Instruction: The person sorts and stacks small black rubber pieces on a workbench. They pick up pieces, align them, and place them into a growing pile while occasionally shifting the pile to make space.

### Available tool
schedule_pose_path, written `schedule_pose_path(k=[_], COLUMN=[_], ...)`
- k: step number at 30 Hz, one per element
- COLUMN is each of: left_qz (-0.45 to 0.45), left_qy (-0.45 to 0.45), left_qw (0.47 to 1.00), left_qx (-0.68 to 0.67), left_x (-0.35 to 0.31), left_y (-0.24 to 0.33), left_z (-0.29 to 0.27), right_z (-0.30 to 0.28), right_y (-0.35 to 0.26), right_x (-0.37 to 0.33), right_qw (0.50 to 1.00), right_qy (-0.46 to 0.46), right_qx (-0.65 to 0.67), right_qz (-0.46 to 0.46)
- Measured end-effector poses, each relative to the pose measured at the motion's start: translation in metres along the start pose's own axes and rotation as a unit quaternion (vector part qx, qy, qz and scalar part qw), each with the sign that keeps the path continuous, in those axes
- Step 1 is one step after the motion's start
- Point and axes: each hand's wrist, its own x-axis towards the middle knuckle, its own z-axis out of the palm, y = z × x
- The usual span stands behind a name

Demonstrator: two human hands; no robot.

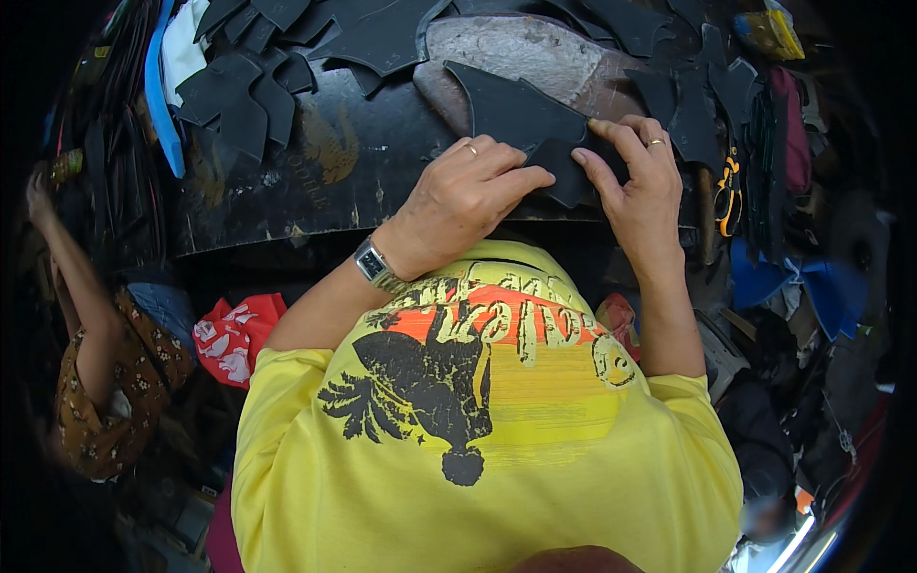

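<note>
A flat black leather-like cut piece [511, 103] with pointed corners lies over a pale worn slab [535, 53] on the dark work table. At its near edge shows a smaller black piece [562, 174], overlapping it or folded from it; I cannot tell which. My left hand [468, 191], its fingers curled, presses on the near left part of these pieces, the forefinger and thumb close together. On the right side, my right hand [635, 177] grips the edge of the larger piece with thumb and forefinger, the other fingers bent.
Several black cut pieces [229, 100] lie at the far left of the table [258, 205], more at the far right. Orange-handled scissors [729, 196] hang at the right edge. A blue strip [160, 95] stands at the left. Another person's arm [81, 267] is at far left.
</note>
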Motion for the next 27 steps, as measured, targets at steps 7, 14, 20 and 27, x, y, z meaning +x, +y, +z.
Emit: schedule_pose_path(k=[7,14,20,27], left_qz=[-0.001,-0.087,-0.100,-0.093], left_qy=[0.002,0.031,-0.011,0.015], left_qw=[1.000,0.988,0.995,0.995], left_qx=[-0.002,-0.121,0.000,-0.023], left_x=[0.000,0.006,-0.005,-0.010], left_y=[-0.001,0.001,-0.012,-0.024], left_z=[0.000,-0.005,-0.031,-0.025], right_z=[0.007,-0.006,-0.002,0.005], right_y=[-0.007,-0.012,-0.016,-0.017], right_x=[0.001,-0.006,-0.008,-0.014], right_qw=[0.993,0.986,0.989,0.992], right_qy=[-0.031,-0.090,-0.068,-0.041], right_qx=[0.092,0.059,0.068,0.067], right_qz=[-0.070,-0.127,-0.113,-0.095])
